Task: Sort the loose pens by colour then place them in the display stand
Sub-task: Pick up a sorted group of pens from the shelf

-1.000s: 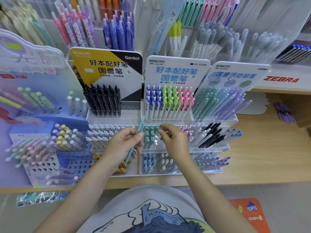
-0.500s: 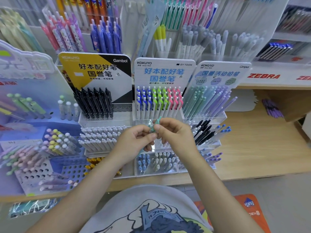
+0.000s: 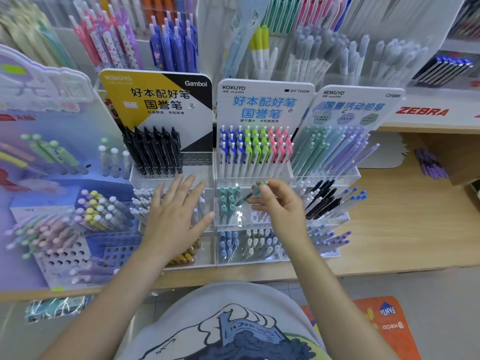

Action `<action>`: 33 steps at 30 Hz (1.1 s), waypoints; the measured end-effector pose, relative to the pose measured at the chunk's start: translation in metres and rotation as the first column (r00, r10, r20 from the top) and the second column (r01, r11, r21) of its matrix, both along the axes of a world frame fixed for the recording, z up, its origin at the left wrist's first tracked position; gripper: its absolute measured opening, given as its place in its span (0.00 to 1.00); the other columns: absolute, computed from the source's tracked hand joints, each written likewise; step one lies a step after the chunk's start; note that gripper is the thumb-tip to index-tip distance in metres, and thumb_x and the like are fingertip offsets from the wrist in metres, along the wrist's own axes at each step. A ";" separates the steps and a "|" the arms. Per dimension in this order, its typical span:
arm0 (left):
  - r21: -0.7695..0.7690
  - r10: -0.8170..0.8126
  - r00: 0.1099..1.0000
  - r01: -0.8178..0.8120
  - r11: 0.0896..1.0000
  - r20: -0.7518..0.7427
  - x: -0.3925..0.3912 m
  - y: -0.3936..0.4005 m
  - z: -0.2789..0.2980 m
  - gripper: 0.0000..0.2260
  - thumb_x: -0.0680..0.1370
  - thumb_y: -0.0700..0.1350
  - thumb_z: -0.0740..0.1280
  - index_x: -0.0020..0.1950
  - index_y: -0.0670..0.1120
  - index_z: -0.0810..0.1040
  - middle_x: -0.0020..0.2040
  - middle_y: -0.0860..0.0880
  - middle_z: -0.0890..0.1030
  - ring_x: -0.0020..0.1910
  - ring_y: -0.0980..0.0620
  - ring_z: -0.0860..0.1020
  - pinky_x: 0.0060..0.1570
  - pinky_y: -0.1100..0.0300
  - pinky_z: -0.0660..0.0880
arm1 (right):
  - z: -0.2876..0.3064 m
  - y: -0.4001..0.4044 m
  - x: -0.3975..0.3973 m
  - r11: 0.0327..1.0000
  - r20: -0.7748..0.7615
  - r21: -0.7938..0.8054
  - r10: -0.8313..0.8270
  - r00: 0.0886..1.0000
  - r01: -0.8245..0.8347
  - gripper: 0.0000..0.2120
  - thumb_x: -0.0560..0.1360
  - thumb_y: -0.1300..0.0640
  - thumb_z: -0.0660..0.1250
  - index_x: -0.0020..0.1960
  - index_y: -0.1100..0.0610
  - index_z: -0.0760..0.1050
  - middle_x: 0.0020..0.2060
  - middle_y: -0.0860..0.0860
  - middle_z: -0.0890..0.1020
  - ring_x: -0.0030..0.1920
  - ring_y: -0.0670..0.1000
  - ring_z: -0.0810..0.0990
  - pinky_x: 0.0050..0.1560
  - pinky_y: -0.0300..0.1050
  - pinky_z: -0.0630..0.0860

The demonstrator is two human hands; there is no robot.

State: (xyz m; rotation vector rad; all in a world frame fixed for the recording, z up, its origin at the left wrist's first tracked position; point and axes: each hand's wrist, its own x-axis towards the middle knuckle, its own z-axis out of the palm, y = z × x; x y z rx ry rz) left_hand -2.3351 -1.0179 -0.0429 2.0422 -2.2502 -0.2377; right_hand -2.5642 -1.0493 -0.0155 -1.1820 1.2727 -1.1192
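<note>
While the left hand (image 3: 174, 216) hovers spread (palm down), the right hand (image 3: 279, 203) pinches a teal pen (image 3: 250, 194).

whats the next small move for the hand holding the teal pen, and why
Probably lower the teal pen, pinched in the right hand, tip-first beside the teal-capped pens in the clear acrylic display stand. It already slants toward that matching group, and the left hand is open and clear of it.

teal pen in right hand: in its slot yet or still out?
Out. The right hand pinches the teal pen tilted above the teal pens compartment.
</note>
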 end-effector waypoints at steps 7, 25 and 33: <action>-0.010 -0.025 0.998 0.026 1.000 0.063 0.003 0.001 -0.008 0.36 0.80 0.69 0.40 0.82 0.52 0.53 0.82 0.49 0.52 0.81 0.49 0.48 0.77 0.47 0.40 | -0.021 -0.006 0.010 1.000 -0.063 0.020 0.024 0.998 -0.022 0.07 0.80 0.60 0.66 0.56 0.61 0.78 0.47 0.58 0.84 0.48 0.55 0.85 0.52 0.54 0.82; -0.027 -0.026 0.995 0.023 0.999 -0.099 0.004 -0.003 0.004 0.37 0.77 0.70 0.40 0.81 0.52 0.59 0.81 0.49 0.58 0.81 0.48 0.52 0.78 0.48 0.43 | -0.018 -0.008 0.005 1.000 -0.123 0.017 -0.013 0.992 0.015 0.05 0.81 0.59 0.65 0.54 0.57 0.79 0.44 0.53 0.84 0.47 0.54 0.85 0.49 0.46 0.82; -0.041 -0.042 0.996 0.039 0.998 -0.081 0.005 -0.004 0.003 0.37 0.78 0.69 0.40 0.80 0.51 0.61 0.80 0.47 0.60 0.80 0.46 0.55 0.78 0.47 0.43 | -0.015 -0.012 0.002 0.997 -0.334 -0.069 -0.041 0.942 0.018 0.05 0.80 0.60 0.66 0.52 0.55 0.80 0.42 0.51 0.84 0.44 0.47 0.83 0.52 0.49 0.81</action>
